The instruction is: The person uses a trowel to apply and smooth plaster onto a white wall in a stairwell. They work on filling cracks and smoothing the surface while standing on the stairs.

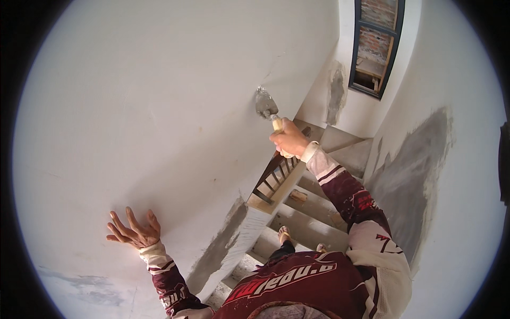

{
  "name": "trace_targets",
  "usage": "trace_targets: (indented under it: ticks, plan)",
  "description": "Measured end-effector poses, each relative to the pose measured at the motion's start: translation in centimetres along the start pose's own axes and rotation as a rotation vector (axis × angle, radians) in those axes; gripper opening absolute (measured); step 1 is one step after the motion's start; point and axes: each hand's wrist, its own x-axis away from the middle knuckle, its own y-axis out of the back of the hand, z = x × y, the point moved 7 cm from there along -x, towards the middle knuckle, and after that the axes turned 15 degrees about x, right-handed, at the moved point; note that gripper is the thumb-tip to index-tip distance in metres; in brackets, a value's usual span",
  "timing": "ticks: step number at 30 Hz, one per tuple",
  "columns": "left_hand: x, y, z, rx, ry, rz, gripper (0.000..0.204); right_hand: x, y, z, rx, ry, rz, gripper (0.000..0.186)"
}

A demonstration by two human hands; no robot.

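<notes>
In my right hand [291,138] is a trowel [265,103], its pale handle wrapped by my fingers. Grey mortar covers the pointed blade, which is up against the white wall [159,80] near a thin crack [277,65]. My left hand [135,229] is lower down on the same wall, fingers spread and holding nothing. Whether its palm presses flat on the surface is hard to see.
Concrete stairs [311,215] run beneath me, with my sandalled foot [284,234] on one step. A brick piece [298,195] lies on another. Dark railing [276,175] borders the stairs. Grey patches [411,181] mark the right wall; a dark-framed window [376,48] is beyond.
</notes>
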Motion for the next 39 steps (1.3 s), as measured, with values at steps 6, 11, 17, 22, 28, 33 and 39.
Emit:
trace_targets:
  ticks: [6,11,17,22,28,33,39]
  plan:
    - [0.6,-0.2,0.3,-0.034,0.018,-0.02,0.057,0.5,-0.1,1.3,-0.165,-0.011,0.059,0.032]
    - [0.4,-0.3,0.1,-0.025,0.015,-0.035,0.058,1.3,0.0,2.4,-0.172,-0.023,0.067,0.027]
    - [-0.1,-0.1,0.1,0.013,0.004,-0.053,0.057,1.7,-0.2,3.0,-0.143,-0.04,0.075,0.023]
    - [-0.1,0.0,0.0,0.009,-0.002,-0.072,0.057,1.6,-0.4,2.8,-0.129,-0.045,0.065,0.026]
    - [-0.1,-0.1,0.0,-0.021,-0.003,-0.073,0.057,1.5,-0.6,1.9,0.163,0.002,-0.046,0.037]
    - [0.0,0.0,0.1,-0.019,-0.007,-0.079,0.057,2.1,-0.8,2.5,0.36,0.037,-0.068,0.041]
    - [0.1,-0.2,0.2,-0.029,0.001,-0.072,0.056,1.3,-0.5,0.7,0.469,0.088,-0.085,0.044]
